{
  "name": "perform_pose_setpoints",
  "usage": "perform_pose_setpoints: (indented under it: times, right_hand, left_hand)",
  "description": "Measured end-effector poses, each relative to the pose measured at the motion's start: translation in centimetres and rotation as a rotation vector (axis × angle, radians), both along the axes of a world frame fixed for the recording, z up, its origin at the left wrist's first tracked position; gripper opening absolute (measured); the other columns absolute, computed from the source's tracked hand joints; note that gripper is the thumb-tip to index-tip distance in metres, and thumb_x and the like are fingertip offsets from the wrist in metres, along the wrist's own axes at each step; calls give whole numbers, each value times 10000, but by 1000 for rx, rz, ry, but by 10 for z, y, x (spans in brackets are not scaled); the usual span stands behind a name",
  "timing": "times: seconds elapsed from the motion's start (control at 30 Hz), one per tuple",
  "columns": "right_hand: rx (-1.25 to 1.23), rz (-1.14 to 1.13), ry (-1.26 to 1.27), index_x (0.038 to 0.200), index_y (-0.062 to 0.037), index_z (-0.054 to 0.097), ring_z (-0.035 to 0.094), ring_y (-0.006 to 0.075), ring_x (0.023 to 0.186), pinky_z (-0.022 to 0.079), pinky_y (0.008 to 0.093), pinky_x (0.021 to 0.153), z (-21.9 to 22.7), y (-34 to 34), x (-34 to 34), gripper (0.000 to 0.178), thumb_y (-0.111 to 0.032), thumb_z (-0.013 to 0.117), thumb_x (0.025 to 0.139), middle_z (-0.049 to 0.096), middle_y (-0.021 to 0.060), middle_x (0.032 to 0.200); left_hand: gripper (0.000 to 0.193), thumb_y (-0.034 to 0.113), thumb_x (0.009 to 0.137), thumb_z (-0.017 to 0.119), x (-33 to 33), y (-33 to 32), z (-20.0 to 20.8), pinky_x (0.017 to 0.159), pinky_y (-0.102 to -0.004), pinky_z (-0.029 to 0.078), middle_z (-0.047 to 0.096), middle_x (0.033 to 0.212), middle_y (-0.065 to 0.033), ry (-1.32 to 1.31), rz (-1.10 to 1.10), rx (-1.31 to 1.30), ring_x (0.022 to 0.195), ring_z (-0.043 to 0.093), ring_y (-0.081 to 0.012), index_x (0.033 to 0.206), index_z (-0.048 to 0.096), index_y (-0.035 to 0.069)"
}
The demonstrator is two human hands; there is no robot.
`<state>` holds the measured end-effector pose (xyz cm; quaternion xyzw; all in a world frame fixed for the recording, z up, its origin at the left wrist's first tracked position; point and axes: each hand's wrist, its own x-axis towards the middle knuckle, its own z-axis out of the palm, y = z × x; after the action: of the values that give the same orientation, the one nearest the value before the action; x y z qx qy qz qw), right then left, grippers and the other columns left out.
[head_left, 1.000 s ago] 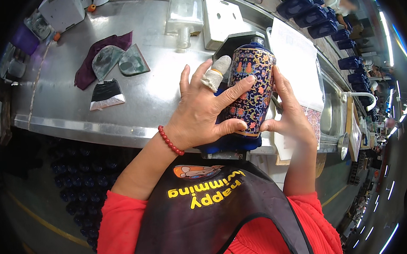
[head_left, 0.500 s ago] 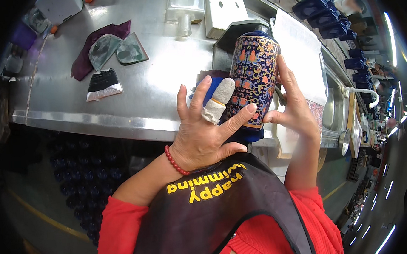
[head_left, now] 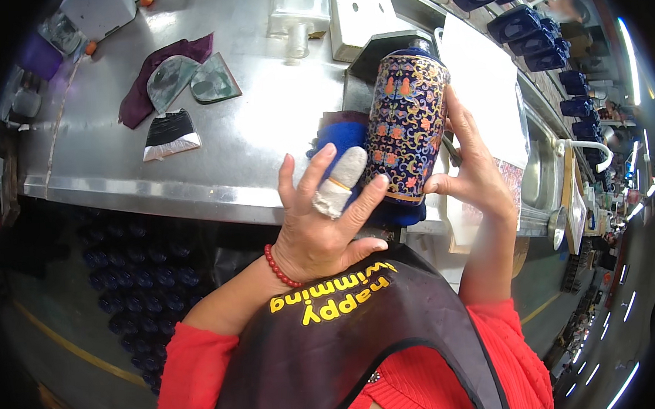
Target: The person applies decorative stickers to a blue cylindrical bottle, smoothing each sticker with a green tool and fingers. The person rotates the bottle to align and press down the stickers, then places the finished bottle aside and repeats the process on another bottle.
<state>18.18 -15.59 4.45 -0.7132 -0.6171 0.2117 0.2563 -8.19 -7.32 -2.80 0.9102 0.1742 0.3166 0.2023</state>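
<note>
A dark blue bottle [head_left: 408,126] with a colourful floral and scroll pattern leans neck-away over a blue cloth pad [head_left: 341,135]. My right hand [head_left: 480,174] holds its right side, the fingers along the edge and the thumb by the lower corner; some fingers are hidden behind. My left hand [head_left: 315,227] has its fingers spread at the bottle's lower left. Its index fingertip is at the patterned surface; whether it presses there I cannot tell. A grey cloth finger cover [head_left: 346,175], banded in yellow, sits on the middle finger.
A steel worktable [head_left: 264,134] carries a maroon cloth [head_left: 138,96], greenish flat pieces [head_left: 213,78] and a black-and-silver piece [head_left: 172,135]. Behind stand a clear bottle [head_left: 298,36] and a white box [head_left: 362,17]. White paper [head_left: 484,85] lies right, beside a sink [head_left: 536,164]. Blue bottles [head_left: 514,26] line the far right.
My left hand has slid left and slightly down along the bottle, uncovering more of its lower left side and the blue pad. The right hand keeps its hold.
</note>
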Motion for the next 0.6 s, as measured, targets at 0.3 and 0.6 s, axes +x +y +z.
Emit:
perform_pose_setpoints:
  times: [0.3, 0.6]
  right_hand:
    - [93, 8, 49, 1624, -112, 238, 359, 375, 1464, 385, 470, 1166, -9, -8, 3, 1295, -547, 907, 604, 313, 221, 1583]
    - [323, -136, 66, 1539, -105, 438, 496, 405, 1335, 454, 442, 1076, -23, -29, 2, 753, -413, 734, 919, 395, 233, 1538]
  left_hand:
    - [958, 341, 688, 898, 49, 5, 31, 1186, -615, 202, 459, 1494, -183, -25, -81, 68, 1412, 368, -412, 1516, 443, 186]
    - [1109, 576, 743, 797, 48, 22, 13, 1170, -667, 217, 436, 1541, -220, -58, -142, -61, 1429, 395, -438, 1576, 320, 20]
